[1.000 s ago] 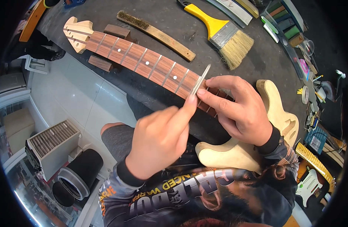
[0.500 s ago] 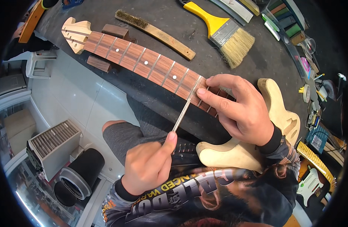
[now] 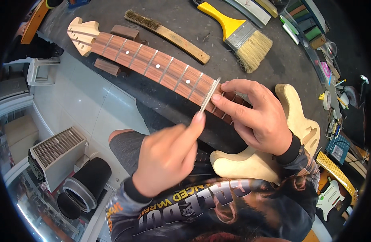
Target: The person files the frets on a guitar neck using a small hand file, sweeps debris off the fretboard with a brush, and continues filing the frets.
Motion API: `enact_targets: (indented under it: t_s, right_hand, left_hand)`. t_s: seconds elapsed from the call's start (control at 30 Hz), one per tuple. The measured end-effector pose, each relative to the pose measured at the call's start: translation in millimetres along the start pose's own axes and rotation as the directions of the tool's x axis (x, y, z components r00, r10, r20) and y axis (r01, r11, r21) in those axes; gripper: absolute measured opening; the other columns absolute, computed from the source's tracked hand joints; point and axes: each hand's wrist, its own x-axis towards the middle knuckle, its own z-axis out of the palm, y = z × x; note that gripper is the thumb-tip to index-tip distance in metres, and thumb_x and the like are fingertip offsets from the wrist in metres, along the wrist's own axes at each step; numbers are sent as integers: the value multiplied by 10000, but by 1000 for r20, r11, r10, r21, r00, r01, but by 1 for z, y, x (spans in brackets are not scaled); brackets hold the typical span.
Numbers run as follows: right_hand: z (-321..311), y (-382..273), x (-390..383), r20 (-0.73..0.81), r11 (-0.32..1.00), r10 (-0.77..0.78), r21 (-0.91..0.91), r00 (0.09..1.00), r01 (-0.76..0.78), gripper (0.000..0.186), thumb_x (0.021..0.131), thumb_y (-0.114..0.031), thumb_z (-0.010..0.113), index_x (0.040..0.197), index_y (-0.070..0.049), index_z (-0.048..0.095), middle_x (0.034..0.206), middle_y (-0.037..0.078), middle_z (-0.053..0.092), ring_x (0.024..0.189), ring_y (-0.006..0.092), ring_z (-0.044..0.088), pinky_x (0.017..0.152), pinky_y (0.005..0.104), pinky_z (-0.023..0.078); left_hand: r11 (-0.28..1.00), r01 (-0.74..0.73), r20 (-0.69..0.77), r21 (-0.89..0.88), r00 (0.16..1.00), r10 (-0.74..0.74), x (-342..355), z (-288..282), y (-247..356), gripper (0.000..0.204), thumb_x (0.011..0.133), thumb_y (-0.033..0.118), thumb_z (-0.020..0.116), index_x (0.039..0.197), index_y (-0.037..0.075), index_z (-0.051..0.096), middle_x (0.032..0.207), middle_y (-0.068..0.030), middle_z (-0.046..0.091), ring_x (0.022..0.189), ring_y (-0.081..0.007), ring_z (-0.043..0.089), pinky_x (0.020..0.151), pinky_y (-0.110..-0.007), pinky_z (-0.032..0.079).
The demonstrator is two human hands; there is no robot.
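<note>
A guitar neck (image 3: pixel 151 66) with a reddish-brown fretboard, metal frets and white dot inlays lies slantwise over the bench edge. Slightly blurred, my left hand (image 3: pixel 167 153) is closed on a thin metal file (image 3: pixel 210 95), which lies along one fret. The file's tip reaches just past the fretboard's far edge. My right hand (image 3: pixel 258 115) rests over the neck's lower end, its thumb and forefinger tips set down beside the file. No object shows in that hand. An unpainted wooden guitar body (image 3: pixel 288 109) sits under and beside my right wrist.
On the dark bench (image 3: pixel 173 18) lie a narrow wooden-handled brush (image 3: pixel 169 37) and a wide yellow-handled paintbrush (image 3: pixel 242 34). Wooden blocks (image 3: pixel 107 66) flank the neck near its headstock. Tools crowd the right side. A black bin (image 3: pixel 86 183) stands on the floor at left.
My left hand has pushed the file up and away along the fret, so its tip now passes the far edge. My right hand has stayed nearly still.
</note>
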Motion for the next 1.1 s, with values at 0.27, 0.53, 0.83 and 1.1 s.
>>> enact_targets:
  t_s: [0.27, 0.53, 0.83, 1.1]
  right_hand:
    - [-1, 0, 4, -2, 1000, -12, 17, 1000, 12, 657, 780, 123, 764, 1395, -102, 813, 1350, 162, 702, 1145, 346, 751, 949, 442, 627]
    - [2, -3, 6, 13, 1000, -12, 16, 1000, 12, 692, 764, 133, 750, 1410, -107, 807, 1347, 157, 705, 1154, 346, 748, 955, 441, 624]
    - [1, -1, 2, 2, 1000, -1, 25, 1000, 1, 682, 774, 129, 748, 1410, -112, 807, 1349, 160, 709, 1151, 350, 758, 980, 448, 623]
    - [1, -1, 2, 5, 999, -32, 28, 999, 32, 661, 764, 129, 759, 1377, -109, 823, 1370, 182, 705, 1178, 360, 759, 989, 447, 623]
  left_hand:
    - [998, -63, -20, 12, 998, 64, 19, 12, -15, 600, 875, -44, 774, 1472, -15, 709, 774, -85, 618, 646, -291, 668, 608, -430, 551]
    - [999, -37, -74, 6, 997, 37, 3, 8, -7, 477, 908, -181, 708, 1361, -42, 762, 733, -122, 615, 593, -294, 629, 568, -418, 491]
    - [1000, 4, 17, -25, 1000, -3, -51, -21, 9, 493, 825, -193, 730, 1306, -96, 784, 638, -81, 527, 485, -241, 533, 494, -385, 409]
    - [1000, -4, 15, 13, 1000, 4, -36, -12, 0, 538, 828, -124, 752, 1361, -61, 771, 675, -73, 547, 531, -250, 576, 525, -390, 471]
